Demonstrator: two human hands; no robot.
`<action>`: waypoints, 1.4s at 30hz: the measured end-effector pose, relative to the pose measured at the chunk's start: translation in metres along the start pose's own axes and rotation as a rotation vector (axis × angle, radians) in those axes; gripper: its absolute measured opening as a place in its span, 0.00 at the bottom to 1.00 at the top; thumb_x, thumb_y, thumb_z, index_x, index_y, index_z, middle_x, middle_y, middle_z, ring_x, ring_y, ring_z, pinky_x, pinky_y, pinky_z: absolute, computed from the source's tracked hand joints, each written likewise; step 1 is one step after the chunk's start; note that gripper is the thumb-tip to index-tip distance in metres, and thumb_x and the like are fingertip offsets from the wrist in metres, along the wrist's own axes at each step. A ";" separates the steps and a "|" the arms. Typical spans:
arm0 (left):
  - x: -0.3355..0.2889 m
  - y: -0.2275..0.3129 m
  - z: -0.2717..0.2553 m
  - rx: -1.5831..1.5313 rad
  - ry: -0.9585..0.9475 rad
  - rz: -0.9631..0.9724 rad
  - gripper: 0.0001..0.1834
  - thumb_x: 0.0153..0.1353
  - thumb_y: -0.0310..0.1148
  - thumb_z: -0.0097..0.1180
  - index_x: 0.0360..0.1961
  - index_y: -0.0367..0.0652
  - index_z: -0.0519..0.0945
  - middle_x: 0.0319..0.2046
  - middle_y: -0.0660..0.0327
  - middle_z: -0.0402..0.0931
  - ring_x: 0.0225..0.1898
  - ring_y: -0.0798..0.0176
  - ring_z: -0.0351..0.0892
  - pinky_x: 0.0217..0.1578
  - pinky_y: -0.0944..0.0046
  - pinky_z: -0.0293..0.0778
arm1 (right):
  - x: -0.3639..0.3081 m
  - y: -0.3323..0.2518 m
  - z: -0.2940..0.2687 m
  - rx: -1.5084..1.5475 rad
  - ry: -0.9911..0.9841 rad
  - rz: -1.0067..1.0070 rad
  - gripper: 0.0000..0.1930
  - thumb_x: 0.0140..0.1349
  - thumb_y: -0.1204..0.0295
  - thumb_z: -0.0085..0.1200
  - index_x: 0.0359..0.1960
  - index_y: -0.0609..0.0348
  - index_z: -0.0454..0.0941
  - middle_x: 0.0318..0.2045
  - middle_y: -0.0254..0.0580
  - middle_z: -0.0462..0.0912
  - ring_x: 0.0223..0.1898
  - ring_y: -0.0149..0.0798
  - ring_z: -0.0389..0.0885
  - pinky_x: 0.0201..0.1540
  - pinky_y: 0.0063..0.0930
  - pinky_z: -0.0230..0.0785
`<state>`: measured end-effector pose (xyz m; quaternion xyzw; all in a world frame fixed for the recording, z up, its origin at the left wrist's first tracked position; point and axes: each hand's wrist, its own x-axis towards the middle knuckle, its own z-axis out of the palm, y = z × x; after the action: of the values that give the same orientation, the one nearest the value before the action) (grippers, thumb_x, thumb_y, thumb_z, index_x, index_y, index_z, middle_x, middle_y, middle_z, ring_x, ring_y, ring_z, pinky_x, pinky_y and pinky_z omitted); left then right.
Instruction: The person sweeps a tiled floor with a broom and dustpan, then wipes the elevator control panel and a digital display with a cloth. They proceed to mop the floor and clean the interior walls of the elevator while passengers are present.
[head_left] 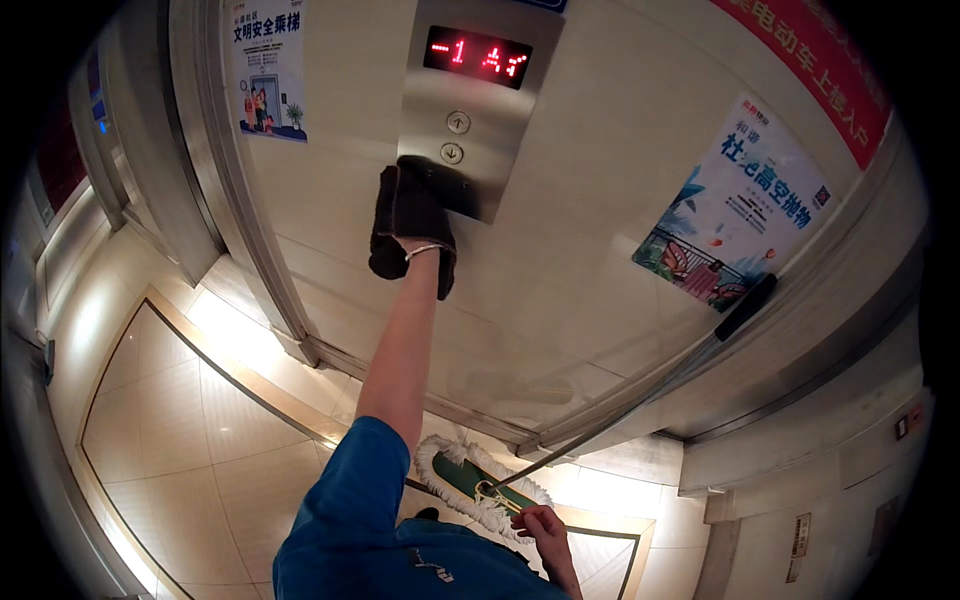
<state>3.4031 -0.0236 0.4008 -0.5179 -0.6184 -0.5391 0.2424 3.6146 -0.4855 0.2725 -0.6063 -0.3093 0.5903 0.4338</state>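
My left arm stretches up to a metal elevator call panel point(470, 190). A dark cloth point(415, 215) covers my left hand point(412, 243) and hides most of its fingers; the cloth is against the panel's lower part, just under the two round arrow buttons point(455, 138). Lower right, near my body, my right hand point(543, 530) hangs with its fingers curled in, and nothing shows in it. Beyond that hand in the picture lies the head of a flat mop point(460, 475), green with a white fringe, on the floor.
The mop's long handle point(640, 405) leans right against the wall, its dark grip point(748, 306) beside a poster point(735, 205). Another poster point(268, 70) hangs left of the panel. A lit red display point(478, 57) tops the panel. Metal door frames point(250, 200) flank the wall above the tiled floor point(200, 430).
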 end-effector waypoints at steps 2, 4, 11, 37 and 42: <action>-0.011 0.005 0.011 -0.124 0.037 -0.026 0.18 0.57 0.32 0.41 0.49 0.37 0.68 0.43 0.52 0.71 0.46 0.55 0.69 0.47 0.60 0.65 | 0.002 -0.001 0.002 -0.011 -0.006 -0.003 0.09 0.61 0.69 0.45 0.39 0.60 0.69 0.35 0.44 0.78 0.36 0.35 0.77 0.38 0.26 0.68; -0.030 0.035 0.012 -0.468 -0.141 -0.203 0.18 0.58 0.30 0.42 0.49 0.35 0.68 0.45 0.49 0.70 0.49 0.54 0.68 0.48 0.60 0.65 | 0.005 0.000 0.002 -0.006 -0.011 -0.003 0.09 0.61 0.69 0.45 0.39 0.60 0.70 0.35 0.44 0.78 0.36 0.35 0.77 0.38 0.25 0.68; -0.065 0.075 0.011 -0.165 -0.338 -0.080 0.19 0.61 0.35 0.37 0.50 0.38 0.67 0.47 0.55 0.69 0.49 0.57 0.67 0.50 0.63 0.61 | 0.017 -0.012 0.019 -0.105 -0.116 -0.045 0.09 0.61 0.70 0.45 0.39 0.61 0.70 0.34 0.43 0.78 0.37 0.34 0.77 0.38 0.25 0.68; 0.122 0.054 -0.047 -1.038 0.074 -0.180 0.11 0.56 0.36 0.51 0.35 0.39 0.76 0.32 0.56 0.75 0.37 0.59 0.74 0.39 0.65 0.67 | 0.038 -0.080 0.002 -0.663 -0.086 -0.415 0.10 0.58 0.67 0.50 0.39 0.58 0.72 0.29 0.38 0.78 0.30 0.29 0.75 0.35 0.22 0.67; 0.143 0.085 -0.063 -0.985 0.051 0.192 0.09 0.51 0.31 0.51 0.35 0.42 0.74 0.33 0.58 0.73 0.41 0.59 0.70 0.44 0.64 0.64 | 0.084 -0.169 0.035 -0.547 -0.106 -0.656 0.10 0.60 0.68 0.48 0.42 0.56 0.72 0.33 0.37 0.78 0.35 0.29 0.74 0.39 0.22 0.66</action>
<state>3.4145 -0.0373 0.5776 -0.6120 -0.2339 -0.7547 0.0325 3.6123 -0.3323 0.3877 -0.5375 -0.6527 0.3475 0.4053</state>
